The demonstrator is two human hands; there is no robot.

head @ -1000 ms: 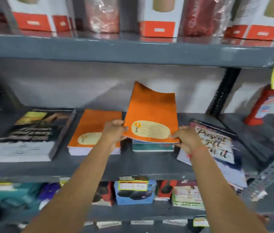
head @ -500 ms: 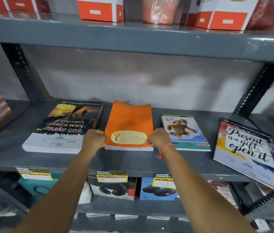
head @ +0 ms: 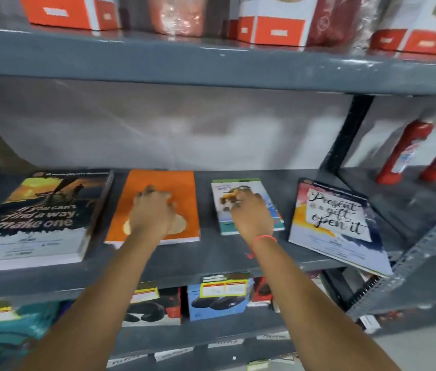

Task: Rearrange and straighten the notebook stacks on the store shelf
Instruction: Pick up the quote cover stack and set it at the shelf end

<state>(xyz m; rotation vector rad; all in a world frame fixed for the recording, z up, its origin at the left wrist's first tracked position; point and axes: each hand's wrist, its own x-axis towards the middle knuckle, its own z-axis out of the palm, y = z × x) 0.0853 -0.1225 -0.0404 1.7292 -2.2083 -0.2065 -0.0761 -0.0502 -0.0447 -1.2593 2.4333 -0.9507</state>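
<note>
Four notebook stacks lie on the grey middle shelf (head: 211, 253). At the left is a dark stack (head: 40, 215) lettered "make one". Beside it is an orange stack (head: 182, 194), and my left hand (head: 150, 212) rests flat on its cover with fingers spread. A small green-edged notebook (head: 273, 210) with a cartoon cover lies to its right, under my right hand (head: 251, 212), whose fingers are apart on top of it. At the far right a "Present is a gift, open it" stack (head: 337, 223) sits skewed, its corner past the shelf's front edge.
The upper shelf (head: 211, 65) carries orange-and-white boxes (head: 273, 28) close overhead. Red bottles (head: 404, 151) stand on the neighbouring shelf to the right, past a black upright (head: 345, 135). Boxed goods (head: 219, 298) with price tags fill the lower shelf.
The orange notebook went from held up to lying on the orange stack. Both hands let go of its front edge; the left now lies on its cover, the right moved onto the small cartoon notebook.
</note>
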